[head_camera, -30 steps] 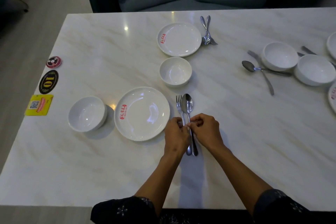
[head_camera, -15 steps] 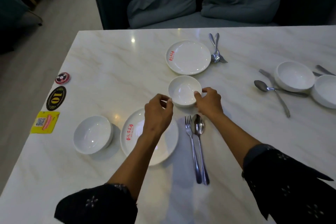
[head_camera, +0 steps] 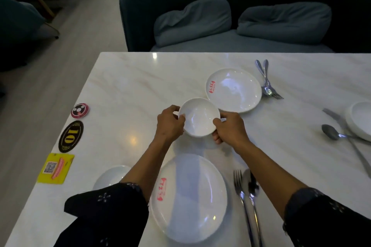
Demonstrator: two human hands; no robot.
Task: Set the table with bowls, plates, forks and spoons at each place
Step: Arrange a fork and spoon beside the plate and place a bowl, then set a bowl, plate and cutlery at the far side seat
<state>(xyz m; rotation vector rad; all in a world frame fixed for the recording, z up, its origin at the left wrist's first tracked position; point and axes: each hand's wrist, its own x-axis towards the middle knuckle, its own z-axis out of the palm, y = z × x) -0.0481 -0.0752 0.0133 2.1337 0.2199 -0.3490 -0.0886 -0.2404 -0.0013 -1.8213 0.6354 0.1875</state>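
— That near bowl [head_camera: 112, 175], can you see all of it?
— No, the left sleeve [head_camera: 106, 212] covers half. The far-right bowl [head_camera: 359, 120] runs off the edge too.

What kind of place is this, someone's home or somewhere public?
Most likely a restaurant. The table carries an oval number "10" sticker and a yellow QR-code sticker, and the plates bear a matching red printed logo.

3 bowls [head_camera: 199, 119], 2 plates [head_camera: 233, 90], 3 forks [head_camera: 241, 192], 3 spoons [head_camera: 329, 132], 3 stickers [head_camera: 70, 136], 2 cushions [head_camera: 192, 20]
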